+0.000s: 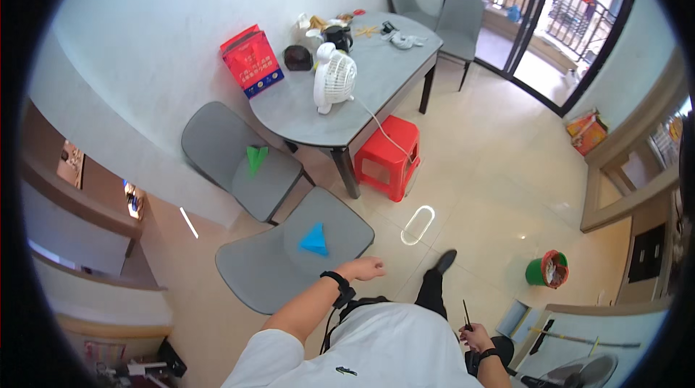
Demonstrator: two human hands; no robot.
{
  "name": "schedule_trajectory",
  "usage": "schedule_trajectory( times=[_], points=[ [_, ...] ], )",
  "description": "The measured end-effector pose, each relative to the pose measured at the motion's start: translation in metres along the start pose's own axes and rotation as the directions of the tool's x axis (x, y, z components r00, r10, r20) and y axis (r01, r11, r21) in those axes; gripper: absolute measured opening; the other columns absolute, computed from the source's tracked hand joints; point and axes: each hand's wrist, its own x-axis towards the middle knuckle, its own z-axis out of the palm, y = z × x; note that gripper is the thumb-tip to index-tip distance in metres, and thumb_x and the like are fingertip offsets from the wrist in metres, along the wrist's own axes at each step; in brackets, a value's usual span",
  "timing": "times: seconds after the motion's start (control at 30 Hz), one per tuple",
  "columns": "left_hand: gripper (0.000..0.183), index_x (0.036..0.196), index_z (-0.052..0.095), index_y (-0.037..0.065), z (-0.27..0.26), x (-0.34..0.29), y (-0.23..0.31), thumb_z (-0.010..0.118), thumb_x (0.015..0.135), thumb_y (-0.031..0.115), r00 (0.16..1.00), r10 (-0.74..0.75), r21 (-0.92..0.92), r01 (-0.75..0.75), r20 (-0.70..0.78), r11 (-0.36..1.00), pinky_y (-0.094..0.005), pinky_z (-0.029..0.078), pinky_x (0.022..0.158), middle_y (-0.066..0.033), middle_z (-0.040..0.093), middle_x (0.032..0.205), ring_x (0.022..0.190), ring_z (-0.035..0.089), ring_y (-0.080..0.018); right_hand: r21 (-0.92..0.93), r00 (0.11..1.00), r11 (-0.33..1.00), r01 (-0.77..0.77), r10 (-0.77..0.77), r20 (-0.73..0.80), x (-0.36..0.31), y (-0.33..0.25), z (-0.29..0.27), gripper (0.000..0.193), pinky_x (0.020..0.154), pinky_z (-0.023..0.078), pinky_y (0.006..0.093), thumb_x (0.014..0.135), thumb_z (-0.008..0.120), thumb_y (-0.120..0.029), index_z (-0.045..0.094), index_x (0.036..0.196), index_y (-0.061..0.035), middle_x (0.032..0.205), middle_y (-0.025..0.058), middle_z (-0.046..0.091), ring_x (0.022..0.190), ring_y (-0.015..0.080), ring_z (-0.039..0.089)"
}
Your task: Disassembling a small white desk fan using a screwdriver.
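My left hand (364, 268) hovers by the front edge of the nearer grey chair (264, 261), its fingers curled in and nothing showing in them. On that chair's seat lies a blue folded paper plane (314, 240), apart from the hand. A green folded paper plane (255, 158) rests on the seat of the second grey chair (217, 135). Low at the right, my right hand (475, 337) is closed around a thin black stick-like tool (466, 311) that points upward; its exact kind is too small to make out.
A grey table (289, 116) carries a white fan (336, 78), a red bag (251, 60) and small items. The fan's cable hangs past a red stool (391, 156). A green bin (536, 273) stands right. Sliding glass doors (517, 15) are at the back.
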Motion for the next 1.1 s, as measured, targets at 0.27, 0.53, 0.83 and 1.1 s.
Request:
schedule_trajectory(
  times=[0.27,0.53,0.83,1.1],
  points=[
    [0.045,0.114,0.072,-0.001,0.026,0.085,-0.084,0.062,0.095,0.038,0.900,-0.411,-0.118,0.397,-0.144,0.910,-0.0452,0.051,0.100,-0.0250,0.071,0.116,0.112,0.067,-0.0389,-0.320,0.987,0.935,-0.154,0.160,-0.009,0.158,-0.089,-0.193,0.022,0.056,0.057,0.0371,0.089,0.076,-0.021,0.074,0.089,0.0011,0.073,0.0097,0.071,0.059,0.0200,0.069],
    [0.036,0.120,0.067,0.002,0.031,0.111,-0.048,0.069,0.096,0.028,0.659,-0.708,-0.804,0.263,-0.255,0.534,-0.0347,0.054,0.076,-0.0060,0.072,0.102,0.085,0.069,-0.0187,-0.501,0.960,0.850,0.159,-0.252,-0.122,0.292,-0.331,-0.317,0.020,0.055,0.054,0.0350,0.089,0.065,-0.017,0.072,0.080,-0.0020,0.063,0.0101,0.068,0.056,0.0199,0.068],
    [0.038,0.129,0.062,-0.002,-0.103,0.121,-0.042,0.068,0.099,0.019,0.454,-0.814,-0.917,-0.017,-0.362,0.398,-0.0312,0.056,0.081,-0.0097,0.070,0.111,0.092,0.069,-0.0190,-0.885,0.854,0.185,0.426,-0.405,0.327,0.378,-0.564,-0.214,0.028,0.088,0.058,0.0484,0.089,0.065,-0.021,0.074,0.111,-0.0055,0.106,0.0189,0.075,0.102,0.0379,0.071],
    [0.024,0.115,0.068,0.001,-0.285,0.160,-0.037,0.068,0.099,0.020,0.331,-0.640,-0.655,0.080,-0.693,0.751,-0.0323,0.054,0.076,-0.0078,0.073,0.092,0.083,0.068,-0.0153,-0.904,0.890,-0.076,0.420,-0.158,0.427,0.449,-0.667,-0.100,0.027,0.088,0.059,0.0473,0.089,0.061,-0.018,0.075,0.110,-0.0102,0.109,0.0160,0.076,0.105,0.0346,0.072]
  ],
)
